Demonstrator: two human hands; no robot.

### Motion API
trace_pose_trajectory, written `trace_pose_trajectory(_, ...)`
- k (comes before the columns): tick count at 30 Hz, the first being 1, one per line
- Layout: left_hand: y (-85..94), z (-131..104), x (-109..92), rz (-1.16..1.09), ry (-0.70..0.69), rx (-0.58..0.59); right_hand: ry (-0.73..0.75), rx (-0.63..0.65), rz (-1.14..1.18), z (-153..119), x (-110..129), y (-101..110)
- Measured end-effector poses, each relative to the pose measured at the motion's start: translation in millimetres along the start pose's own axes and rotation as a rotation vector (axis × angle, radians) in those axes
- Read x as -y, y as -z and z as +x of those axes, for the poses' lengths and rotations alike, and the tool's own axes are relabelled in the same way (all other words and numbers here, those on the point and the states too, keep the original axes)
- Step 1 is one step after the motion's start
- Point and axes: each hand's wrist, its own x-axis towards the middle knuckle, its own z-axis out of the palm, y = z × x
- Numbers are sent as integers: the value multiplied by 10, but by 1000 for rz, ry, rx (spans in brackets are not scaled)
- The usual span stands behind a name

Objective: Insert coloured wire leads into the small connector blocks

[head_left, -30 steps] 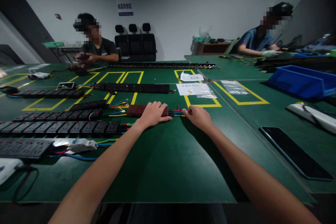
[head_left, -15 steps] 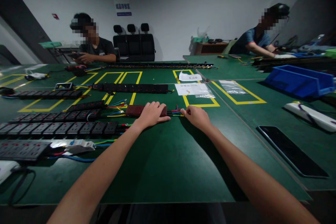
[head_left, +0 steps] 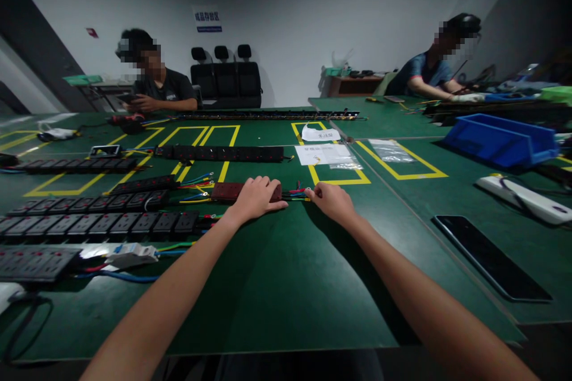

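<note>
The dark red power strip lies left-to-right on the tabletop, right end held under the cupped left hand; the narrowed right hand seems to pinch wires beyond it

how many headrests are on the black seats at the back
3: left headrest, middle headrest and right headrest, in a row atop the black seats; none looks hidden.

A sign on the wall reads "成品存放区".
</note>
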Motion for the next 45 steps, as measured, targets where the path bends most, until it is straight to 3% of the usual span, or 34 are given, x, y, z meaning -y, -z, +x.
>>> trace_pose_trajectory(33, 19, 9, 11, -11, 9, 23, 11, -28, 40, 5, -5, -9)
trace_pose_trajectory(41, 23, 5, 4, -8, 2, 5, 157, -163, -65, -71, 124, 40)
trace_pose_trajectory(45, 29, 4, 7, -13, 5, 14, 144, -132, -132, -91, 143, 65)
